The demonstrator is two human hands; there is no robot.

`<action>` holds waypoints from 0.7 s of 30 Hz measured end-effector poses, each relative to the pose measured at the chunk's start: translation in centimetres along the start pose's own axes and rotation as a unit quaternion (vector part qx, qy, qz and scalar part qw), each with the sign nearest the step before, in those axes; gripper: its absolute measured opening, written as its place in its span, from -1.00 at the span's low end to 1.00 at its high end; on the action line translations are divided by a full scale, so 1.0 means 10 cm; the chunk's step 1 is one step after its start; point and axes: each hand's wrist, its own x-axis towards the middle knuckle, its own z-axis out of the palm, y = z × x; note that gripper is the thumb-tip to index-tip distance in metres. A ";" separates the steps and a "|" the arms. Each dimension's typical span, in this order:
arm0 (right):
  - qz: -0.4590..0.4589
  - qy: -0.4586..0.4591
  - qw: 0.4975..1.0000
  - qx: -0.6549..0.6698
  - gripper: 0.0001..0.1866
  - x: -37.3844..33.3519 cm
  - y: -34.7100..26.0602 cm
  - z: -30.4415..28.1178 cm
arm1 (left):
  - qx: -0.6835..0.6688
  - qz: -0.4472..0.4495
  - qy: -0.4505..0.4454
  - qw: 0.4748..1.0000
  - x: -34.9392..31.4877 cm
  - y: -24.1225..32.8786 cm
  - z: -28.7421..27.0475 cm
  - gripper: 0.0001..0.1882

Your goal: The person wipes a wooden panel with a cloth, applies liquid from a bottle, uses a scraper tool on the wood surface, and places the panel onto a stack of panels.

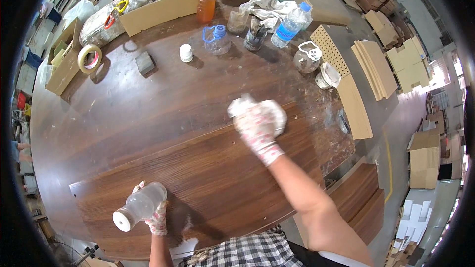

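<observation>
Surface under work: one woodgrain panel [217,178], lying flat on the near part of the dark table [123,94]. Finish is dark brown with reddish and near-black streaks running lengthwise; the far edge shows as a thin pale line. Small round marks, apparently holes, are seen near its edges (one by the far right corner, one at the left end).

Right hand [257,129], in a white glove with pink-red spots, is pressed over a bunched white cloth [278,115] at the far right part of the panel. The cloth protrudes beyond the fingers on both sides. Hand and cloth are blurred, so the exact finger grip cannot be confirmed.

Left hand [158,221], gloved alike, is closed around a bottle [147,199], fingers showing on one side and the rest of the hand on the other. The bottle is clear, smooth and colourless, with a rounded base and a white cap [123,220] bearing a small dark spot at its centre. It is tilted over the panel's near left part, cap toward the person's lower left. Whether it contains liquid cannot be judged. A broad shadow falls on the woodgrain to its right.
</observation>
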 end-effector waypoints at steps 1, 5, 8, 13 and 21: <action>0.035 -0.050 0.995 -0.078 -0.63 0.08 0.28 -0.12 | 0.027 0.013 0.006 1.000 0.00 0.00 -0.05 0.01; -0.033 0.149 0.898 -0.412 -0.82 0.08 2.23 -0.06 | -0.141 0.006 0.022 0.990 0.04 0.18 0.27 -0.08; 0.130 0.103 0.984 -0.066 -0.77 0.10 1.92 -0.39 | -0.082 -0.037 0.014 0.996 0.04 0.24 0.17 -0.07; 0.144 0.037 0.985 -0.092 -0.71 -0.08 0.38 -0.39 | -0.061 -0.013 -0.020 0.998 0.04 0.30 0.13 -0.13; -0.022 0.106 0.921 0.373 -0.60 -0.24 -2.07 0.53 | -0.072 -0.045 -0.024 0.996 0.07 0.31 0.30 -0.15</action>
